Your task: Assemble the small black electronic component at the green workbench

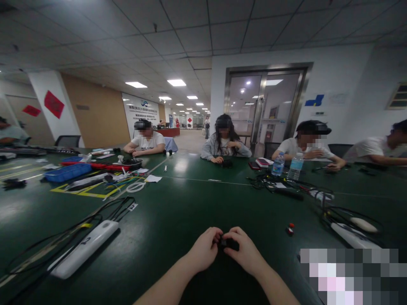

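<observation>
Between my two hands, just above the green table (152, 254), is a small black object (231, 243) whose kind I cannot make out. My right hand (243, 248) has its thumb and fingers closed round its right part. At its left end, the fingertips of my left hand (206, 248) pinch together against it, partly hidden by the hand itself. Some way off to the right, a small red and black piece (290, 229) lies on the tabletop.
To the left lies a white power strip (85, 250) with black cables. Farther back stand a blue tray (68, 173) and a coil of white cable (135, 187). On the right are two water bottles (296, 166), tangled black cables and another white strip (354, 235). Several people sit across the table.
</observation>
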`<state>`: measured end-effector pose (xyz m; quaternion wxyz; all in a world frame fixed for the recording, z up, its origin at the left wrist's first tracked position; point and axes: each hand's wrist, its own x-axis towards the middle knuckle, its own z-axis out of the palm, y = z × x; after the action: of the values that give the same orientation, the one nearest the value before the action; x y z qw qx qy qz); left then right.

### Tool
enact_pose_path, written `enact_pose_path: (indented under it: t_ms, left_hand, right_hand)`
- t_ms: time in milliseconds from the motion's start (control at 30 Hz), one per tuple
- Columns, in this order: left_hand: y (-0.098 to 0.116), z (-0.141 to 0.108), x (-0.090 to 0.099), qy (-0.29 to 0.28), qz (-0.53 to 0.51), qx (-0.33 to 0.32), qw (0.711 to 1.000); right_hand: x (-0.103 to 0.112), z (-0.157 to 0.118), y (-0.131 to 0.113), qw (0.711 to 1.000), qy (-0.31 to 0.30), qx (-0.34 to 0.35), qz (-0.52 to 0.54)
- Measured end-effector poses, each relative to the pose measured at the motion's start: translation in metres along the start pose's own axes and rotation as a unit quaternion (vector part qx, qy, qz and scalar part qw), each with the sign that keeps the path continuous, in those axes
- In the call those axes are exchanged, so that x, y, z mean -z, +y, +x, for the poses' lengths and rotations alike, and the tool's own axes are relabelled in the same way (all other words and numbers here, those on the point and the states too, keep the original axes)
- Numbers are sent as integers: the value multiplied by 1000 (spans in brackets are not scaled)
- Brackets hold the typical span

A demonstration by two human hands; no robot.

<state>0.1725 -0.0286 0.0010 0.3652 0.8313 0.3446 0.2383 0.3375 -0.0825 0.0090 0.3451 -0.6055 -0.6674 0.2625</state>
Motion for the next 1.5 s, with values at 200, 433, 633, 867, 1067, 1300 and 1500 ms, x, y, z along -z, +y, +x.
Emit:
enact_pose_path:
  t_ms: [200, 433, 633, 867, 1067, 1300, 1500]
  left_hand:
    - [1, -2, 3, -11, -16, 24, 1000]
    - [-2, -1, 3, -16, -33, 22, 999]
    - [-4, -2, 4, -26, -38, 33, 998]
    - [-2, -2, 5, -32, -23, 41, 998]
    - [-4, -3, 6, -40, -37, 38, 998]
    - [-7, -4, 5, -38, -39, 40, 998]
    - [-4, -4, 7, -35, -40, 41, 998]
  right_hand:
    - [-2, -2, -4, 1000, 8, -11, -21]
    - [-1, -2, -10, 999, 43, 4, -1]
    - [11, 3, 4, 980, 92, -60, 167]
    - [12, 6, 20, 898, 208, -153, 356]
    - [15, 9, 26, 826, 266, -184, 463]
    - [20, 6, 22, 808, 289, -203, 472]
    - [21, 5, 16, 808, 291, -204, 469]
